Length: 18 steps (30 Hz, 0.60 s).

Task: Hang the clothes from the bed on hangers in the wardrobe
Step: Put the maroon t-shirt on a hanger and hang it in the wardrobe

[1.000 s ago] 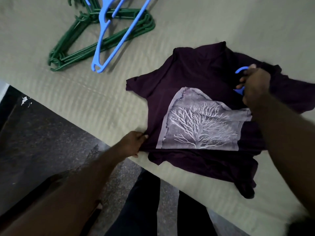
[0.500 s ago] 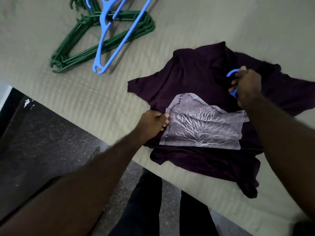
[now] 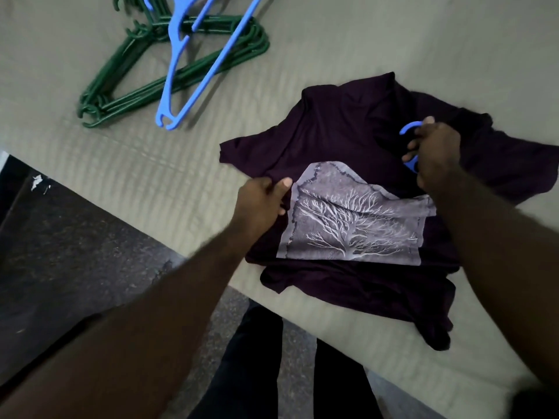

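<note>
A dark purple T-shirt [image 3: 341, 131] with a pale tree print lies crumpled on the bed [image 3: 363, 40]. A blue hanger sits inside it; only its hook [image 3: 409, 130] shows at the neck. My right hand [image 3: 435, 155] is closed around that hook. My left hand [image 3: 261, 204] pinches the shirt's fabric at the left side, just beside the print.
A pile of several green hangers [image 3: 130, 65] with a second blue hanger [image 3: 178, 65] across it lies at the bed's far left. The bed's edge runs diagonally; dark floor [image 3: 69, 252] and my legs are below it.
My left hand has moved up from the shirt's lower left hem to the fabric beside the print. The right hand stays on the hanger hook.
</note>
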Each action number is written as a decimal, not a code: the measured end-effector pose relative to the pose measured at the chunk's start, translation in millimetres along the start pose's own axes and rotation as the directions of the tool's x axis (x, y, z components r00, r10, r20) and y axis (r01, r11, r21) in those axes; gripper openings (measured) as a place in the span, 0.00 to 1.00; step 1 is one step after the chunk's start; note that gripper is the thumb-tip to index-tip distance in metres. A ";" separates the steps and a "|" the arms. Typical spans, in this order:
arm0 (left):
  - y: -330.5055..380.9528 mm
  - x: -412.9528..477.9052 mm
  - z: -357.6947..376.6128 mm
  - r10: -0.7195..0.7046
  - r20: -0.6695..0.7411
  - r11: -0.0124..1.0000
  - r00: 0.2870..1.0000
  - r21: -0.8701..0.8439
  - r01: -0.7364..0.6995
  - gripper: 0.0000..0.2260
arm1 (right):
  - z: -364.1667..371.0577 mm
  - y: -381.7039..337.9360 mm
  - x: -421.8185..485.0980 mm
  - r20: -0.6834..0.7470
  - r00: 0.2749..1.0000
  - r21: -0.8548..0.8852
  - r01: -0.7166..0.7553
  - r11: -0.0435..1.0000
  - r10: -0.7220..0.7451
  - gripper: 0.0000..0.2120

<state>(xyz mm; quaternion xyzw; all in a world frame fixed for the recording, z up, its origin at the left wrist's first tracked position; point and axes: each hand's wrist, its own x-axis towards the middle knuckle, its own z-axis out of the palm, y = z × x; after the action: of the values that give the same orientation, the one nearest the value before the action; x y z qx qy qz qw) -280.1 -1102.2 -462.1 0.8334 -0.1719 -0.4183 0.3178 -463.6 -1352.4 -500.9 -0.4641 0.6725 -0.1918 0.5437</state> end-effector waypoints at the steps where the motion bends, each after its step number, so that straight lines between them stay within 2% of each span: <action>1: 6.2 4.0 1.0 -0.014 0.020 0.998 1.000 -0.057 0.015 0.18 | -0.1 -0.4 0.3 0.001 1.000 -0.003 0.005 1.000 -0.005 0.16; 4: 9.3 -0.7 -1.3 -0.023 0.043 0.997 0.999 -0.073 0.026 0.17 | -0.1 -3.1 -2.3 -0.021 1.000 -0.016 0.021 1.000 -0.021 0.15; 8: -15.9 -28.9 -7.9 0.013 0.093 0.995 0.996 0.102 -0.023 0.21 | 1.3 -4.5 -4.1 -0.119 0.993 -0.009 0.020 1.000 -0.021 0.15; 11: -40.9 -67.7 -4.6 0.047 0.289 0.964 0.956 0.238 -0.120 0.20 | 1.3 -6.6 -3.4 -0.156 0.988 0.029 0.004 1.000 0.000 0.15; 12: -47.5 -81.7 -2.1 0.020 0.380 0.954 0.925 0.270 -0.132 0.19 | 2.0 -6.3 -3.3 -0.156 0.988 0.032 0.006 0.999 -0.001 0.15; 14: -58.8 -102.7 1.3 -0.101 0.518 0.956 0.849 0.287 -0.061 0.18 | 4.0 -4.8 -3.9 -0.153 0.988 0.024 0.011 1.000 -0.007 0.15; 15: -62.7 -107.1 1.6 -0.141 0.528 0.958 0.838 0.286 -0.019 0.18 | 4.8 -4.1 -4.5 -0.154 0.988 0.021 0.014 1.000 -0.011 0.15; 16: -62.7 -107.3 0.6 -0.150 0.497 0.959 0.855 0.284 0.003 0.18 | 5.4 -3.1 -4.7 -0.155 0.988 0.019 0.016 1.000 -0.013 0.15; 18: -54.9 -94.1 -3.0 -0.092 0.333 0.955 0.939 0.295 -0.012 0.18 | 5.3 -2.1 -4.6 -0.157 0.988 0.018 0.020 1.000 -0.017 0.15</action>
<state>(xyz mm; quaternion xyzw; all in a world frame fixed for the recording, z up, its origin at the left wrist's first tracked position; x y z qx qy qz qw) -332.1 -1008.6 -442.3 0.7889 -0.2674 -0.5333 0.1473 -458.1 -1348.3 -498.5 -0.4486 0.7068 -0.2392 0.4920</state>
